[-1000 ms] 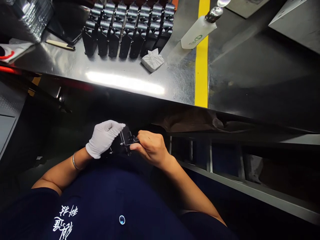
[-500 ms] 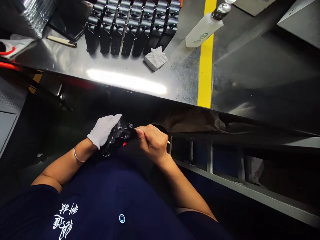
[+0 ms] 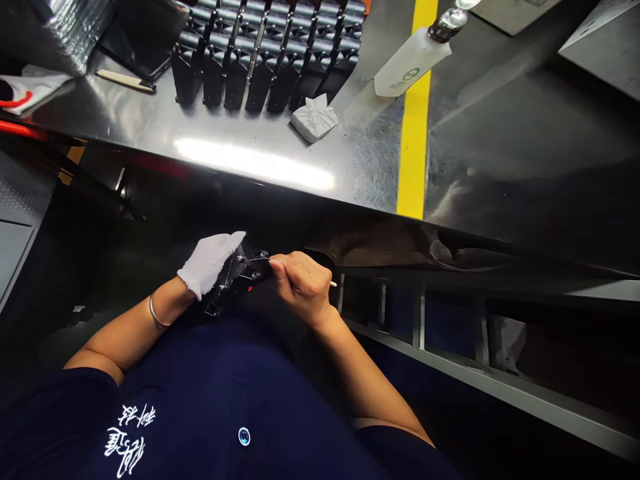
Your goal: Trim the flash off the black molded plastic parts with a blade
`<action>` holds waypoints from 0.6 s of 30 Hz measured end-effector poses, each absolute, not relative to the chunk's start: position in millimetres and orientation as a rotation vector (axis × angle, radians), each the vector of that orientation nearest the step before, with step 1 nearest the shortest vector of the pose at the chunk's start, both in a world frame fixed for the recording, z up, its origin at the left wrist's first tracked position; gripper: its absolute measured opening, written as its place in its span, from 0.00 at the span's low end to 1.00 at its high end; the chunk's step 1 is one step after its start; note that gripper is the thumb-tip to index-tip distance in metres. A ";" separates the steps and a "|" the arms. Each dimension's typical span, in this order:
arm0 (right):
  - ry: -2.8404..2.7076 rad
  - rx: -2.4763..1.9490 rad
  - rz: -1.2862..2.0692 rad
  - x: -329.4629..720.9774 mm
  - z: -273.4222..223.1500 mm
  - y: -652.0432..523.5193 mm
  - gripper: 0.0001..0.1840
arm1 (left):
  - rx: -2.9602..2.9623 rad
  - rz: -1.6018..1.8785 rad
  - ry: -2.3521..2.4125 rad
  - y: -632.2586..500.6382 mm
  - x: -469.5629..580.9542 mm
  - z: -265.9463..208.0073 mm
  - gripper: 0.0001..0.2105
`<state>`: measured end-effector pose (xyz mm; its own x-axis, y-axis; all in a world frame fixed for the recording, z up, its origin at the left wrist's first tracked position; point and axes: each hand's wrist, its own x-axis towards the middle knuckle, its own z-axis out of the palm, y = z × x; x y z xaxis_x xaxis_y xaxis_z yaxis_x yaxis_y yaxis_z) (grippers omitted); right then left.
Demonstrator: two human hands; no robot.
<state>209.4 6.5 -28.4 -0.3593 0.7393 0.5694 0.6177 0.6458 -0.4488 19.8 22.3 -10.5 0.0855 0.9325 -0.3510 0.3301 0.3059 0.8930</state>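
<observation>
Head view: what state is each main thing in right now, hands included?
Left hand: gloved, closed on the black assembly
Black assembly: held off the table
Right hand: bare, closed around the thin tool
Thin tool: gripped, mostly hidden
Black parts: lined up on the table
Bottle: dark cap on
White wad: crumpled
Pen-like object: lying flat

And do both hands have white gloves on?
No, the right hand is bare, and only the left hand wears a white glove.
</observation>
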 end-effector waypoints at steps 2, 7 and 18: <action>-2.124 -1.037 0.158 212.6 -28.5 8.9 0.10 | 1.266 0.658 1.467 22.9 19.8 -10.3 0.21; -2.185 -1.026 0.120 217.6 -28.1 12.1 0.10 | 1.334 0.683 1.440 23.5 20.0 -8.9 0.20; -2.021 -0.972 0.736 206.6 -20.7 3.5 0.15 | 1.135 0.739 1.489 20.4 22.0 -1.8 0.19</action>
